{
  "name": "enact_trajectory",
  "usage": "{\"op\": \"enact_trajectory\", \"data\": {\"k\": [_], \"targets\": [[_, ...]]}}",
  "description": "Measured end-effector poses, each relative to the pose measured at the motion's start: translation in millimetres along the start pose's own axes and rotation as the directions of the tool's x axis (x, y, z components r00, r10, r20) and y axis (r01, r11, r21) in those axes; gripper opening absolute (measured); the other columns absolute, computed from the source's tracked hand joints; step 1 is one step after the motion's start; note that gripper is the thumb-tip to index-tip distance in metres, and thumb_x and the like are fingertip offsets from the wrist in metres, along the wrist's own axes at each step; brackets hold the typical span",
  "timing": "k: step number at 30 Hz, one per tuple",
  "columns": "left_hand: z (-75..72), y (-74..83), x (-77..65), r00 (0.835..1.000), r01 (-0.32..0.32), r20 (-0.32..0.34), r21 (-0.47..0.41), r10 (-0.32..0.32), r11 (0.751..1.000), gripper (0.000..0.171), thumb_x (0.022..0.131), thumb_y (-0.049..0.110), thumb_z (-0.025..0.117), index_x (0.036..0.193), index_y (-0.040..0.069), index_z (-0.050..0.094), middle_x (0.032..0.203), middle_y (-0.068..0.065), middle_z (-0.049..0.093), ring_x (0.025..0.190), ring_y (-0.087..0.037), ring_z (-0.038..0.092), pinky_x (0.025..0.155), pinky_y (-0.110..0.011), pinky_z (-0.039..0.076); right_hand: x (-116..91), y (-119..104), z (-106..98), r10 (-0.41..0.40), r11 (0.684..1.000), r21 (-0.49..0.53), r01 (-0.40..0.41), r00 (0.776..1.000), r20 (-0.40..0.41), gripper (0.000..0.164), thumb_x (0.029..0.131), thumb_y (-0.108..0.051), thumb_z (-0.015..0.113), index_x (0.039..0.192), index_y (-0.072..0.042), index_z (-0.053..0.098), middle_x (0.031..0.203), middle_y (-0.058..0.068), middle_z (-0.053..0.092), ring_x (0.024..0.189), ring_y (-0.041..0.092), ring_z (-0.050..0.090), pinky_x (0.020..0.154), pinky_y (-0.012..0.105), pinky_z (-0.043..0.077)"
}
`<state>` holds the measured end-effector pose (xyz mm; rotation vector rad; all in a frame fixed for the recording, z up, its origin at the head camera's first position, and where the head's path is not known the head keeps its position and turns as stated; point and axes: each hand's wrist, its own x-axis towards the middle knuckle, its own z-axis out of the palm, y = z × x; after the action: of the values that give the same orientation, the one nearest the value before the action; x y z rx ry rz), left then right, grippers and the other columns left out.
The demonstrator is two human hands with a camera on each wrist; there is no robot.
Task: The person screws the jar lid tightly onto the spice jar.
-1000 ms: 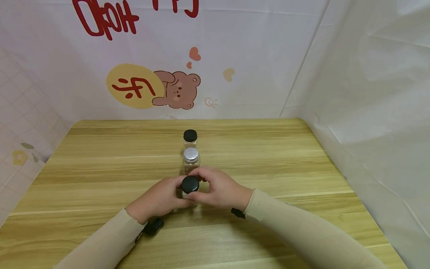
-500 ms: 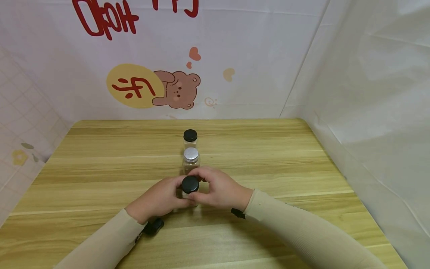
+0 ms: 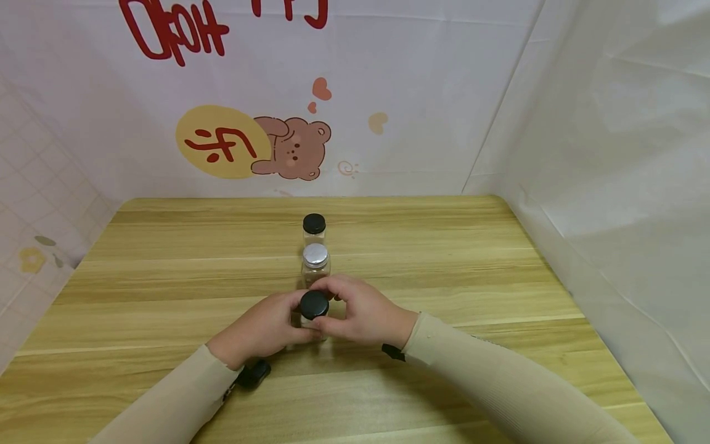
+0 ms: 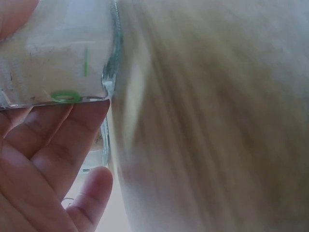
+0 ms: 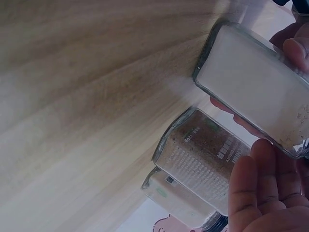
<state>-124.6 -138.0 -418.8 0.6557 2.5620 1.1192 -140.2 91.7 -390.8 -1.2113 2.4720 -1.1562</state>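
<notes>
A square glass spice jar with a black lid (image 3: pixel 314 304) stands upright between both hands, filled with white powder (image 5: pixel 251 82). My left hand (image 3: pixel 265 327) grips its body (image 4: pixel 63 63) from the left, with fingers behind it and thumb in front. My right hand (image 3: pixel 360 311) curls round its upper part near the lid, thumb at the front and fingertips at the back. Just behind stands a spice jar with a silver lid (image 3: pixel 315 254), holding a brown speckled seasoning (image 5: pixel 203 150). Farther back is another black-lidded jar (image 3: pixel 314 227) with pale contents. My fingers hide part of the nearest jar.
The three jars form a line running away from me on the wood-grain table (image 3: pixel 444 265). A white sheet with a printed bear (image 3: pixel 299 150) hangs behind the table. More white sheeting (image 3: pixel 621 203) closes off the right side.
</notes>
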Motion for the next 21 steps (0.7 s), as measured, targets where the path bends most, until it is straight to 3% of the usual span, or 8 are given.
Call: {"op": "enact_trajectory", "data": {"k": [6,11,15,21], "targets": [[-0.2,0.3,-0.1,1.0,0.007,0.002,-0.002,-0.007,1.0,0.046,0.086,0.047,0.087,0.126,0.031,0.071,0.131,0.008,0.071,0.121,-0.015,0.065,0.106,-0.049,0.05,-0.2,-0.1,0.1,0.04,0.999,0.006,-0.041,0.999,0.004,0.041,0.094,-0.024,0.081,0.129,-0.014,0.062,0.12,-0.005,0.068,0.11,0.008,0.064,0.102,0.037,0.055],[-0.4,0.7,-0.2,1.0,0.003,0.002,0.003,-0.003,1.0,0.048,0.086,0.047,0.087,0.127,0.029,0.071,0.132,0.007,0.071,0.122,-0.015,0.065,0.107,-0.049,0.05,-0.2,0.7,-0.3,0.013,1.0,0.003,-0.013,1.0,0.012,0.044,0.094,-0.021,0.079,0.133,-0.013,0.061,0.124,-0.002,0.068,0.113,0.01,0.064,0.103,0.04,0.056],[-0.1,1.1,-0.2,1.0,-0.002,0.003,0.004,0.002,1.0,0.05,0.087,0.047,0.086,0.131,0.029,0.07,0.134,0.007,0.071,0.123,-0.014,0.065,0.107,-0.049,0.05,0.1,1.0,0.0,-0.006,1.0,-0.002,0.006,1.0,0.005,0.04,0.093,-0.02,0.079,0.129,-0.012,0.063,0.121,-0.002,0.069,0.111,0.011,0.064,0.101,0.04,0.056],[0.0,1.1,0.3,1.0,0.01,0.0,0.005,-0.01,1.0,0.044,0.086,0.048,0.087,0.124,0.032,0.071,0.129,0.008,0.072,0.117,-0.013,0.065,0.104,-0.046,0.05,0.3,0.1,-0.1,0.032,0.999,0.013,-0.032,0.999,0.006,0.038,0.093,-0.023,0.081,0.126,-0.013,0.063,0.119,-0.004,0.069,0.11,0.009,0.064,0.101,0.039,0.056]]}}
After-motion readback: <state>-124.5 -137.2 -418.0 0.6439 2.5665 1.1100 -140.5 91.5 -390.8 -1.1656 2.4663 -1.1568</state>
